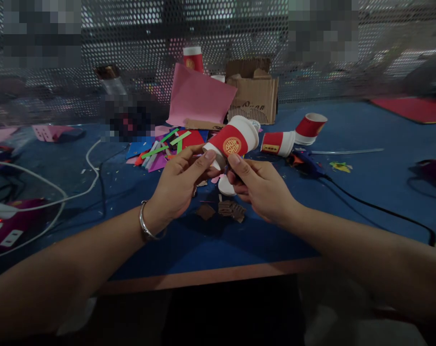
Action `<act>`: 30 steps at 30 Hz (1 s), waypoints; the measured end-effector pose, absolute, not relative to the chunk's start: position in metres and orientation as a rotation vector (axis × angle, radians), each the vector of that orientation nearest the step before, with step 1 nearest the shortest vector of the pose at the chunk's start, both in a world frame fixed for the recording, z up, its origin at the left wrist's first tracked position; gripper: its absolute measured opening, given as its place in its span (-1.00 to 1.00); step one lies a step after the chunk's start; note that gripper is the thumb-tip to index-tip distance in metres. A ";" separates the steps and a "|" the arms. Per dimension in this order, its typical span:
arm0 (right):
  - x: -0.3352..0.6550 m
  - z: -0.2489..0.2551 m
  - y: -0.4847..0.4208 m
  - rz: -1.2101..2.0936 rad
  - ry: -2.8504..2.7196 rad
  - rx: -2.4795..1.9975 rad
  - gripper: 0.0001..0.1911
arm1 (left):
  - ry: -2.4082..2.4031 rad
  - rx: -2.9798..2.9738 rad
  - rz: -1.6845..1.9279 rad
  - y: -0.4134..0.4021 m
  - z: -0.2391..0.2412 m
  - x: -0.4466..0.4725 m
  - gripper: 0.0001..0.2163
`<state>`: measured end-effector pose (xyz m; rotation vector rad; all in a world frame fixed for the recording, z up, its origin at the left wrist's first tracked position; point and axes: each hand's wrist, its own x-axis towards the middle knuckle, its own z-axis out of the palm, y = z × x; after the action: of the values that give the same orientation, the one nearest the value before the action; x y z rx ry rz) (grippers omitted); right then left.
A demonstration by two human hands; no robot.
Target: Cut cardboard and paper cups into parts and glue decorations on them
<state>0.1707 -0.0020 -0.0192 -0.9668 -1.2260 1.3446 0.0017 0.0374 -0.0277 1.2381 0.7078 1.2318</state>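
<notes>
From where I'm standing, the person is holding a red-and-white paper cup (232, 137) tilted above the near middle of the blue table (160, 254). The left hand (184, 180), with a silver bracelet (143, 221) circling its wrist, is grasping the cup's near left end between thumb and fingers. The right hand (261, 187) is bending its fingers in close below the round gold emblem (232, 145), its thumb tip lying over the cup's near edge. Something dark is showing by those fingertips, and I can't tell whether they are pinching it or the cup itself.

Below the hands, brown corrugated pieces (232, 210) are lying near a white disc (227, 186). Farther left, coloured paper strips (162, 149) are spreading in a jumble. To the right, one cup is lying on its side (275, 143) and a leaning cup (310, 129) is resting just beside it; nearer, a blue tool (309, 163) is trailing a black cord (376, 204). At the far side, a pink sheet (199, 96) is standing left of a torn cardboard box (252, 93), and a perforated screen (142, 48) is rising behind them.
</notes>
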 end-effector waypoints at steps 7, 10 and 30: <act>0.171 -0.023 -0.003 1.339 -1.239 -0.972 -0.37 | 0.700 1.271 1.228 0.038 -0.028 0.000 -0.69; 0.171 -0.025 -0.003 1.311 -1.243 -0.982 -0.38 | 0.702 1.236 1.251 0.036 -0.027 0.002 -0.66; 0.174 -0.031 -0.005 1.242 -1.330 -0.994 -0.37 | 0.706 1.661 1.360 0.033 -0.024 -0.004 -0.60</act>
<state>0.1737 -0.0055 -0.0310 -0.9936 -1.3296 1.2421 -0.0040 0.0327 -0.0242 1.6609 0.7061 1.3597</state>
